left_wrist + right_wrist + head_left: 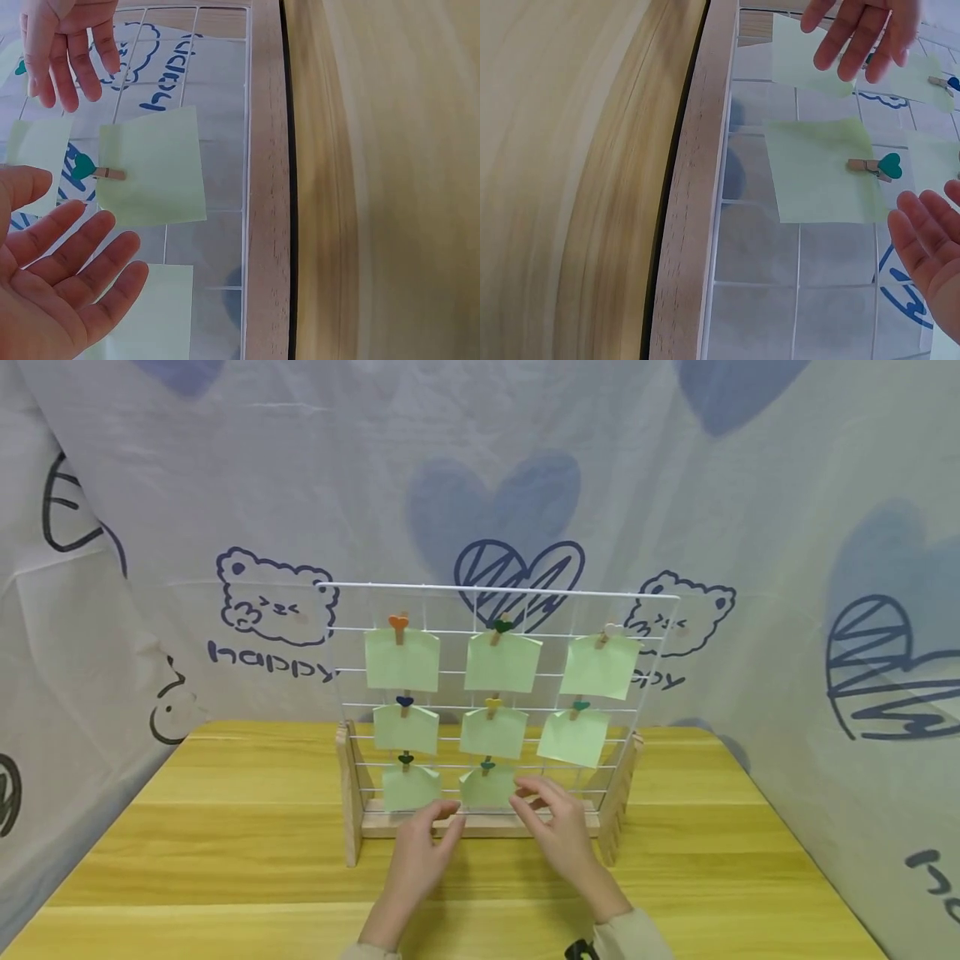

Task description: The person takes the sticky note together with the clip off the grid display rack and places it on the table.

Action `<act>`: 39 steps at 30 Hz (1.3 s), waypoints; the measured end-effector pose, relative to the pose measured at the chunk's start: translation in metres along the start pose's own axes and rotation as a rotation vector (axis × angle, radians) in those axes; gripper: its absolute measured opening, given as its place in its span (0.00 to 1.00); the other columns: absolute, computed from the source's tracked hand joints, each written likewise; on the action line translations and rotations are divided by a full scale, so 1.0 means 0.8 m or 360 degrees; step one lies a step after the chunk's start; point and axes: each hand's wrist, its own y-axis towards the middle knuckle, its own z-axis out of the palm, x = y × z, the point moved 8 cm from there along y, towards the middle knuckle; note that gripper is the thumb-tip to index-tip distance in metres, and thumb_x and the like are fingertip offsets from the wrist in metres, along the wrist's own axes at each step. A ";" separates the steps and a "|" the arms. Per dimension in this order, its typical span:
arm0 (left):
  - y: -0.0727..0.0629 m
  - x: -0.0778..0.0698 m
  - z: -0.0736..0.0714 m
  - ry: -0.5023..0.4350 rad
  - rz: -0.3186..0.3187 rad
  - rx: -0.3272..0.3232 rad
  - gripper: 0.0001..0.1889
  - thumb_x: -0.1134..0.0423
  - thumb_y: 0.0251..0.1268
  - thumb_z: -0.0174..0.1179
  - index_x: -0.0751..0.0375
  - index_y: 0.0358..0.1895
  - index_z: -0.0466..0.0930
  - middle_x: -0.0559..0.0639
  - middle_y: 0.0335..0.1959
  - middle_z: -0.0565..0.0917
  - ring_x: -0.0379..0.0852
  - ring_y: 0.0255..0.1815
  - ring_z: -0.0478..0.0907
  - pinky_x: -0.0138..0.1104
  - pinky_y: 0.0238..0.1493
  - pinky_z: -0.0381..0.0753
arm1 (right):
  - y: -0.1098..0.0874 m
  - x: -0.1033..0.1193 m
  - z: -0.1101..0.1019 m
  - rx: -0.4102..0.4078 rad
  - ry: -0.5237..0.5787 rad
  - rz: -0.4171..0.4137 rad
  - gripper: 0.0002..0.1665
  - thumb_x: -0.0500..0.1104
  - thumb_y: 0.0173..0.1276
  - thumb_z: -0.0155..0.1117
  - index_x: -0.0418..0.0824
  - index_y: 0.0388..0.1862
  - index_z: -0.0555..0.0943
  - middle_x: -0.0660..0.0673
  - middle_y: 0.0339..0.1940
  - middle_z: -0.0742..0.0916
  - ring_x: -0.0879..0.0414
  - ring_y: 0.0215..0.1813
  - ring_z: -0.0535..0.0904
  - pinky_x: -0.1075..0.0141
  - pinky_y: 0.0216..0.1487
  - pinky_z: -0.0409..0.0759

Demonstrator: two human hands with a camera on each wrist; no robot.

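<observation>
My left hand (427, 843) and right hand (555, 827) hover before the lower part of a white wire grid (495, 587), fingers loosely bent and holding nothing. Between them, a pale green paper note (487, 791) hangs in the bottom row from a small wooden clothespin with a teal heart (889, 166). The right fingertips overlap this note's right edge in the head view; the left fingertips lie just below its lower left. In the left wrist view the left palm (60, 289) faces the grid. Another note (410, 789) with a dark green heart clip hangs left of it.
Three notes hang in the top row, with orange, dark green and white heart clips, and three in the middle row. A wooden stand (350, 802) supports the grid on the wood-grain table (210, 827). Behind it hangs a printed white cloth (300, 485).
</observation>
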 end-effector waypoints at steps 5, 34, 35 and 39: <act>0.005 0.000 -0.001 -0.0018 -0.0015 -0.0034 0.11 0.65 0.61 0.55 0.68 0.42 0.78 0.57 0.41 0.81 0.52 0.44 0.76 0.44 0.40 0.76 | -0.010 -0.034 0.013 0.0020 -0.0011 0.0064 0.14 0.25 0.49 0.64 0.28 0.38 0.78 0.37 0.32 0.83 0.52 0.28 0.78 0.69 0.25 0.78; 0.021 -0.007 -0.001 -0.0061 0.0080 -0.0191 0.07 0.69 0.58 0.57 0.69 0.36 0.79 0.58 0.36 0.81 0.53 0.39 0.77 0.43 0.36 0.78 | 0.009 -0.041 0.036 0.0118 -0.0098 0.0033 0.15 0.29 0.55 0.63 0.28 0.44 0.78 0.36 0.44 0.81 0.57 0.24 0.78 0.77 0.24 0.75; 0.022 -0.007 -0.001 -0.0064 0.0083 -0.0196 0.07 0.69 0.57 0.57 0.70 0.36 0.79 0.58 0.36 0.81 0.53 0.39 0.77 0.44 0.36 0.78 | 0.010 -0.040 0.036 0.0120 -0.0103 0.0033 0.15 0.30 0.55 0.63 0.28 0.44 0.78 0.36 0.44 0.81 0.57 0.24 0.78 0.77 0.24 0.75; 0.024 -0.006 -0.001 -0.0065 0.0077 -0.0197 0.07 0.70 0.57 0.57 0.71 0.36 0.79 0.58 0.35 0.81 0.54 0.39 0.77 0.44 0.36 0.78 | 0.012 -0.039 0.037 0.0127 -0.0120 0.0034 0.15 0.29 0.55 0.62 0.28 0.44 0.78 0.35 0.44 0.81 0.57 0.23 0.78 0.77 0.24 0.75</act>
